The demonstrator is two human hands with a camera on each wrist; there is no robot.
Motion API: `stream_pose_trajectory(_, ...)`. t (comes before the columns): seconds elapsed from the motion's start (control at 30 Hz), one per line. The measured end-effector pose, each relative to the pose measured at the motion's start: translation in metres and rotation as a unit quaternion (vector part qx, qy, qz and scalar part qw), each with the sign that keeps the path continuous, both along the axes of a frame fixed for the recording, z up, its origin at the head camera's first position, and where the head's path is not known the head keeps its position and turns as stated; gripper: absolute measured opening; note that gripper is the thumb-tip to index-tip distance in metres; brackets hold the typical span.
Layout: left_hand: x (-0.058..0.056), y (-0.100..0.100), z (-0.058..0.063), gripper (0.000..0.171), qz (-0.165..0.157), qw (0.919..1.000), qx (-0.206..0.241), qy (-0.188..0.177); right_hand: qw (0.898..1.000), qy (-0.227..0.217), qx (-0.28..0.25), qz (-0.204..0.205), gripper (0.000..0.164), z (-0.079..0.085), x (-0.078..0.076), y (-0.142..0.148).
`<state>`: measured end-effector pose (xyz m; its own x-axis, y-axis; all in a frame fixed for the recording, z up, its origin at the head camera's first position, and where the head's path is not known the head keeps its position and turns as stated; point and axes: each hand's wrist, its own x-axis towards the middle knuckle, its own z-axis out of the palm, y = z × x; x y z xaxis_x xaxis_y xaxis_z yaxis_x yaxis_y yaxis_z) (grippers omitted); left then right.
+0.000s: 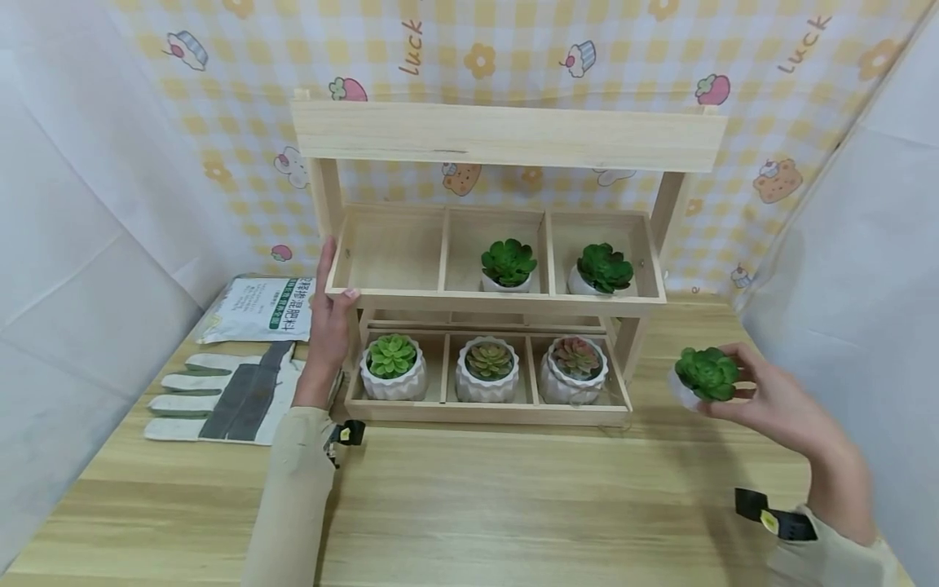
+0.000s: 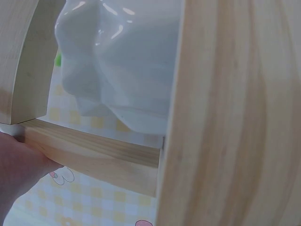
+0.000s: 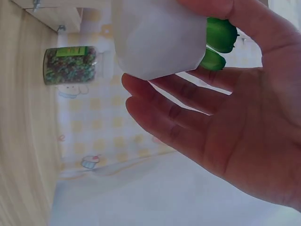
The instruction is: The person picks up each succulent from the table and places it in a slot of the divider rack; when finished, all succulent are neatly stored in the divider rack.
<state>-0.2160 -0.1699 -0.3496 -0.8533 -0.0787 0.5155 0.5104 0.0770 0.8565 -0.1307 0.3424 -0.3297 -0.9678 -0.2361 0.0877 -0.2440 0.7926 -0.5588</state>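
Note:
My right hand (image 1: pixel 778 399) holds a potted succulent (image 1: pixel 707 375) with dark green leaves, off the table to the right of a two-tier wooden plant shelf (image 1: pixel 506 134). In the right wrist view, the thumb and fingers are around its white pot (image 3: pixel 160 40). My left hand (image 1: pixel 330 334) grips the left end of the shelf's upper tray, thumb at the front edge. In that tray, a green succulent (image 1: pixel 509 262) stands in the middle compartment and another succulent (image 1: pixel 604 269) in the right one, tilted; the left compartment is bare.
The lower tray holds a light green succulent (image 1: pixel 391 356), an olive one (image 1: pixel 489 360) and a reddish one (image 1: pixel 575 359) in white pots. Left of the shelf lie a white bag (image 1: pixel 253 308) and a work glove (image 1: pixel 235 395). A jar (image 3: pixel 70 65) of coloured granules shows beyond my right hand.

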Motion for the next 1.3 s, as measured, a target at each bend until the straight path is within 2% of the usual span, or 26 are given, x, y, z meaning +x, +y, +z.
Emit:
stream_pose_trajectory(0.17, 0.004, 0.003, 0.006, 0.071, 0.002, 1.0, -0.004, -0.009, 1.0, 0.024, -0.003, 0.02, 0.062, 0.012, 0.004, -0.008)
stream_pose_trajectory(0.37, 0.002, 0.0, 0.002, 0.071, -0.002, 0.9999, 0.005, -0.014, 0.999, 0.036, -0.005, 0.039, 0.064, 0.023, 0.006, -0.021)
stream_pose_trajectory(0.57, 0.004, 0.002, 0.004, 0.071, -0.002, 0.9999, 0.006, -0.014, 0.996, 0.061, -0.012, 0.057, 0.063, 0.03, 0.007, -0.034)
stream_pose_trajectory(0.8, -0.01, -0.006, -0.012, 0.071, -0.001, 0.9999, 0.008, -0.008, 0.992, 0.084, -0.003, 0.092, 0.061, 0.038, 0.003, -0.051)
stream_pose_trajectory(0.97, -0.015, -0.008, -0.018, 0.07, -0.002, 0.9999, 0.013, 0.007, 0.986, 0.113, -0.002, 0.123, 0.061, 0.043, 0.001, -0.063)
stream_pose_trajectory(1.3, -0.014, -0.007, -0.017, 0.07, -0.004, 0.9998, 0.016, 0.006, 0.986, 0.087, 0.006, 0.143, 0.06, 0.048, -0.001, -0.083)
